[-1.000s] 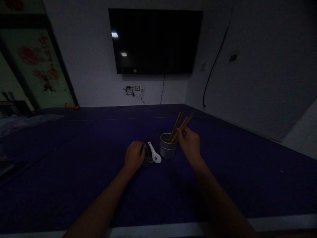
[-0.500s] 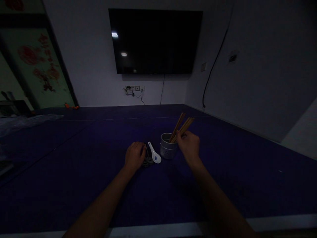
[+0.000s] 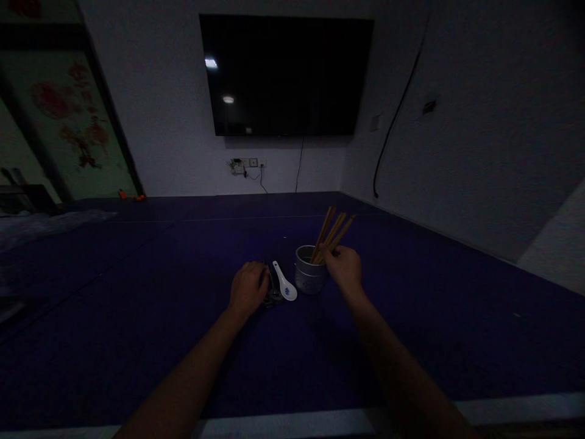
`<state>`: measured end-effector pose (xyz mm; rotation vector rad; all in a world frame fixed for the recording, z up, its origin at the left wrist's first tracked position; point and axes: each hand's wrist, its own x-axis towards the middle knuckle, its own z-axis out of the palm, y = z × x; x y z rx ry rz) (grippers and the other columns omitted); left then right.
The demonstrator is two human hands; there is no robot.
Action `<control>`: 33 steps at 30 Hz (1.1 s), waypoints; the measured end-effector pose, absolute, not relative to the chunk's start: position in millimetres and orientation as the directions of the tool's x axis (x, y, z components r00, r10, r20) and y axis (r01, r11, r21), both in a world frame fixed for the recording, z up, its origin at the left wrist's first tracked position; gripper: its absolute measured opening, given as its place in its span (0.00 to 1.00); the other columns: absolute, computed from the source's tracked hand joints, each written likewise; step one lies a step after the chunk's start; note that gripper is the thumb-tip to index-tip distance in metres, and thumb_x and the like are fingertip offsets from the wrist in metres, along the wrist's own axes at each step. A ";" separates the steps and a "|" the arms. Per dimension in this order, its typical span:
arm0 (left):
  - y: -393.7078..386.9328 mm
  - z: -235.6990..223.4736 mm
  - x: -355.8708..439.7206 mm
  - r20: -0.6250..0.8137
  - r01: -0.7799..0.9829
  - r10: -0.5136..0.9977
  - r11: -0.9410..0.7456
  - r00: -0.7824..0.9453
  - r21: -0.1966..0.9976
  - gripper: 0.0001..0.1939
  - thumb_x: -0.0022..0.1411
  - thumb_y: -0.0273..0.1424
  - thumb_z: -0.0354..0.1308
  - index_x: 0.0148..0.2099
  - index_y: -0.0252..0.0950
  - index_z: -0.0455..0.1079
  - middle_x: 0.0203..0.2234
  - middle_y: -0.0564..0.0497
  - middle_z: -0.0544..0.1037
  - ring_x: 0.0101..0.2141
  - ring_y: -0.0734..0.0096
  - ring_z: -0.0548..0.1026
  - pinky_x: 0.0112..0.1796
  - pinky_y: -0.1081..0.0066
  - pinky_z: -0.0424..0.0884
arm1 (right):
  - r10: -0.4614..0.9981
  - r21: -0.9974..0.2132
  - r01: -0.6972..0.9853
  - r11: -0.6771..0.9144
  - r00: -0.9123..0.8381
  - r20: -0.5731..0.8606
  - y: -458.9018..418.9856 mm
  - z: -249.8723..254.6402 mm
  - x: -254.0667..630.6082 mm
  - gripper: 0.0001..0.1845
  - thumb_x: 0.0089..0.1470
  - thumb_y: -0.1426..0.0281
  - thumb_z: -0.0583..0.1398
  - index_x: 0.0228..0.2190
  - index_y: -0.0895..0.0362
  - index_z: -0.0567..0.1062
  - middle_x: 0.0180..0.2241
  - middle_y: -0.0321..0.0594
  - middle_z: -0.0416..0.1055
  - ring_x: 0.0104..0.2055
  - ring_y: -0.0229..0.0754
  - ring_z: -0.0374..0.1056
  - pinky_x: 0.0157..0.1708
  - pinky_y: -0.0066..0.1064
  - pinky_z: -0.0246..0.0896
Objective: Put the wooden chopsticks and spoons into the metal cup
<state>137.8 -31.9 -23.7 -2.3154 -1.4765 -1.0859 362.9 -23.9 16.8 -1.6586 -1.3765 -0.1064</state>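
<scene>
A grey metal cup [image 3: 309,281] with small dark marks on its side stands upright, several wooden chopsticks [image 3: 329,233] leaning to the right out of it. My right hand [image 3: 343,267] is closed at the cup's right rim, thumb and forefinger pinching the chopsticks; how many it grips is hidden. Left of the cup lies a white soup spoon [image 3: 287,289] with a blue mark in its bowl. Dark metal utensils [image 3: 274,297], too dim to tell apart, lie beside the spoon. Against their left side rests my left hand [image 3: 249,283], thumb apart from its fingers, fingertips partly hidden.
The surface is covered in dark blue-purple [image 3: 192,360], with a pale front edge [image 3: 292,421]. Clear plastic sheeting [image 3: 59,221] lies at far left, and a small orange object [image 3: 132,196] lies at the back. A television [image 3: 287,76] hangs above sockets [image 3: 249,163] with cables.
My right hand has shifted slightly left and down, toward the cup's rim. The chopstick tops have spread and tilted a little differently. My left hand, the cup and the spoon have stayed put.
</scene>
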 end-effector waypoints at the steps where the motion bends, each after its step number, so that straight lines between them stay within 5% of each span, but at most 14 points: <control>1: -31.5 -24.2 137.9 0.664 0.844 0.708 -0.490 0.239 0.219 0.10 0.62 0.30 0.46 0.37 0.37 0.68 0.33 0.47 0.75 0.36 0.65 0.71 0.39 0.65 0.67 | 0.721 -0.607 0.791 0.078 0.375 0.582 -23.2 15.5 362.2 0.23 0.53 0.55 0.53 0.21 0.59 0.76 0.23 0.48 0.74 0.23 0.44 0.68 0.20 0.29 0.46; 24: -31.1 -23.7 141.0 0.622 0.844 0.741 -0.483 0.253 0.232 0.09 0.62 0.30 0.47 0.37 0.37 0.69 0.33 0.48 0.75 0.37 0.66 0.71 0.38 0.66 0.66 | 0.651 -0.712 0.689 0.136 0.480 0.588 -28.5 10.9 350.6 0.27 0.52 0.49 0.52 0.24 0.59 0.77 0.22 0.46 0.74 0.22 0.42 0.66 0.20 0.28 0.46; 33: -31.2 -23.2 140.1 0.532 0.873 0.811 -0.422 0.243 0.245 0.11 0.63 0.31 0.45 0.40 0.37 0.68 0.36 0.48 0.75 0.39 0.67 0.71 0.41 0.68 0.65 | 0.685 -0.677 0.735 0.018 0.484 0.544 -24.7 12.8 354.6 0.27 0.50 0.48 0.54 0.22 0.58 0.77 0.22 0.47 0.74 0.23 0.43 0.67 0.20 0.29 0.46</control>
